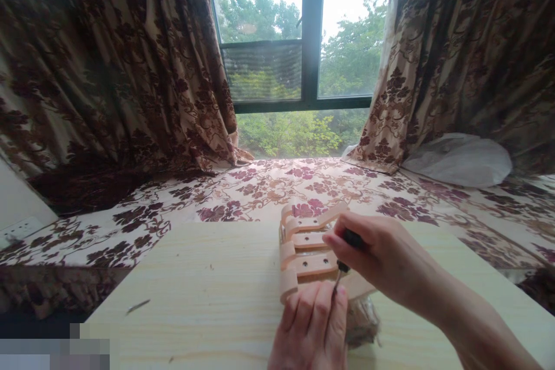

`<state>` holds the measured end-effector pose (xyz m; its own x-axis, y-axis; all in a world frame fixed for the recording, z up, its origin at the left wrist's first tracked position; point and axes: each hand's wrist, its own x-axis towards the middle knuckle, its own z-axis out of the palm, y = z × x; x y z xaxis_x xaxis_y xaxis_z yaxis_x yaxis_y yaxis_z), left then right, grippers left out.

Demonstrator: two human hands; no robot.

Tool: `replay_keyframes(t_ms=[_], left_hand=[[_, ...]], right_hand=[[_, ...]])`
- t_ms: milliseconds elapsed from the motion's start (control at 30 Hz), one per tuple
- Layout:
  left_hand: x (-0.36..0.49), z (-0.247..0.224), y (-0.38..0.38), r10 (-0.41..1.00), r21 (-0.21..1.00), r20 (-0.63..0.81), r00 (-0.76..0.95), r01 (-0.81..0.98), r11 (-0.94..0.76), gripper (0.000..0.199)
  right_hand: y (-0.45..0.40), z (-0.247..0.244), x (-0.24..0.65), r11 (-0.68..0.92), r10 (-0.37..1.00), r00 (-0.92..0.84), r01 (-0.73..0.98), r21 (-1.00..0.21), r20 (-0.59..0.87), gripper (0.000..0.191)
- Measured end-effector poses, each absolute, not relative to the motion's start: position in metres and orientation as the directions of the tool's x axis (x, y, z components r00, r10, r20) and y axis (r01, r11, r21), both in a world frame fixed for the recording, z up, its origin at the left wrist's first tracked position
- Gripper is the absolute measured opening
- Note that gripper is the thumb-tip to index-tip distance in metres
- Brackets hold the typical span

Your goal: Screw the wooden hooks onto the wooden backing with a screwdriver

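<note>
Two hands on a small wooden assembly

Two hands work at a wooden assembly (303, 248) of pale slats with drilled holes, which lies near the far edge of the bench (195, 289), right of its middle. The right hand (381, 254) has its grip closed around a screwdriver (344, 260) with a dark handle, whose thin shaft slants down to the near side of the assembly. The left hand (314, 324) lies flat at the near edge of the bench, fingers touching the near end of the assembly and the screwdriver tip; its grip holds nothing that can be made out. A clear plastic bag (362, 321) sits just beside the left hand, under the right wrist. A single small screw (137, 305) lies well apart toward the bench's left edge. Beyond the far edge spreads a floral cloth (260, 185), then patterned curtains (108, 69) flanking a window (299, 40). A white pillow (459, 159) rests at the right.
</note>
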<state>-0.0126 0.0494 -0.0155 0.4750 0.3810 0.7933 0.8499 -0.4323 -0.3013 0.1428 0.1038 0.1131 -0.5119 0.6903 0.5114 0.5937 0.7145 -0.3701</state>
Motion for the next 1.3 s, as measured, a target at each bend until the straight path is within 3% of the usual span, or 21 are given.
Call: replay_keyframes(t_ms=[133,233,333,433,667,833,867,967,1133,1300], left_hand=[[-0.007,-0.018,0.052,0.320,-0.242,0.858,0.402,0.866,-0.438,0.039],[-0.005,-0.017,0.054,0.252,-0.194,0.912,0.323,0.882,-0.429,0.038],[-0.008,-0.014,0.053,0.334,-0.313,0.819,0.466,0.851,-0.420,0.037],[-0.012,-0.012,0.051,0.345,-0.311,0.816,0.464,0.855,-0.415,0.038],[-0.013,-0.015,0.054,0.326,-0.342,0.812,0.484,0.847,-0.407,0.038],[-0.009,-0.016,0.057,0.236,-0.275,0.891,0.387,0.875,-0.399,0.035],[-0.009,-0.016,0.056,0.286,-0.288,0.861,0.419,0.868,-0.404,0.035],[-0.010,-0.013,0.053,0.332,-0.328,0.816,0.474,0.851,-0.409,0.037],[-0.012,-0.013,0.054,0.310,-0.346,0.825,0.473,0.856,-0.385,0.038],[-0.011,-0.012,0.054,0.316,-0.354,0.822,0.474,0.860,-0.368,0.034]], right_hand=[[0.113,0.109,0.141,0.609,0.771,-0.366,0.663,-0.435,0.521,0.032],[0.108,0.114,0.145,0.635,0.751,-0.415,0.666,-0.391,0.513,0.030],[0.101,0.120,0.149,0.711,0.692,-0.516,0.606,-0.356,0.504,0.028],[0.102,0.118,0.147,0.744,0.660,-0.550,0.572,-0.345,0.512,0.034],[0.115,0.110,0.142,0.567,0.790,-0.308,0.697,-0.439,0.531,0.036],[0.101,0.119,0.149,0.700,0.709,-0.522,0.604,-0.382,0.475,0.023],[0.100,0.119,0.148,0.724,0.686,-0.550,0.581,-0.372,0.476,0.023],[0.104,0.115,0.143,0.716,0.686,-0.512,0.600,-0.357,0.517,0.029],[0.115,0.110,0.141,0.548,0.799,-0.313,0.731,-0.407,0.513,0.031],[0.102,0.119,0.150,0.681,0.720,-0.504,0.644,-0.347,0.477,0.025]])
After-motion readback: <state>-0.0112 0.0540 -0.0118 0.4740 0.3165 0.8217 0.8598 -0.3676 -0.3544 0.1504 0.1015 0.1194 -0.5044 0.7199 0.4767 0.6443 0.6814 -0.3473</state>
